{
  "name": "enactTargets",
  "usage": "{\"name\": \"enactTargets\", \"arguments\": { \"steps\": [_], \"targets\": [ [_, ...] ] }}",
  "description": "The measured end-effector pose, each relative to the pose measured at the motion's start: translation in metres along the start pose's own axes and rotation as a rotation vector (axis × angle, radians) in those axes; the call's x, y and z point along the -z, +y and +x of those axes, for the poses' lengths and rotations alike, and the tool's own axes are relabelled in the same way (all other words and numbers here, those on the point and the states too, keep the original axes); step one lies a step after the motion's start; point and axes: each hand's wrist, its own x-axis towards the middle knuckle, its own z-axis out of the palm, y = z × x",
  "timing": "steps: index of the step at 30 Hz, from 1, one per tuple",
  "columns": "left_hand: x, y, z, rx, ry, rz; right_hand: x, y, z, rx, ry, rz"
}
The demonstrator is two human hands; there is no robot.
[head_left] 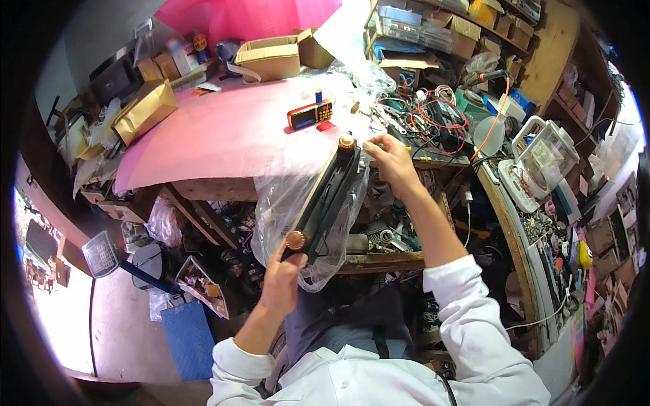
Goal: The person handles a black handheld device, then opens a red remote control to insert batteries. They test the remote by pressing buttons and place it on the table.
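A long dark device (325,193), perhaps a radio seen edge-on, is held tilted over the table's front edge. It has a ribbed copper-coloured knob near each end. My left hand (281,281) grips its lower end, with the thumb by the lower knob (295,240). Around and under the device hangs a loose clear plastic bag (274,206). Beside the upper knob (347,142), my right hand (389,159) has its fingers pinched together, seemingly on the bag's edge. Beyond lies a small red and black radio (310,116) with a keypad and a screen.
A pink-covered table (203,145) spreads ahead, with an open cardboard box (267,57) at its back. Tangled cables (440,115) and tools crowd its right end. On the right bench stands a clear-lidded white container (547,155). A blue board (187,342) lies at lower left.
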Motion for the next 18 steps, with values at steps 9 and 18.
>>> {"name": "enactTargets", "arguments": {
  "steps": [9,18],
  "targets": [
    [-0.066,-0.049,-0.002,-0.355,0.056,0.652,-0.001,-0.035,-0.110,0.074,-0.160,-0.311],
    [-0.085,-0.054,0.014,-0.274,-0.040,0.089,0.008,-0.055,-0.109,0.084,-0.235,-0.531]
  ]
}}
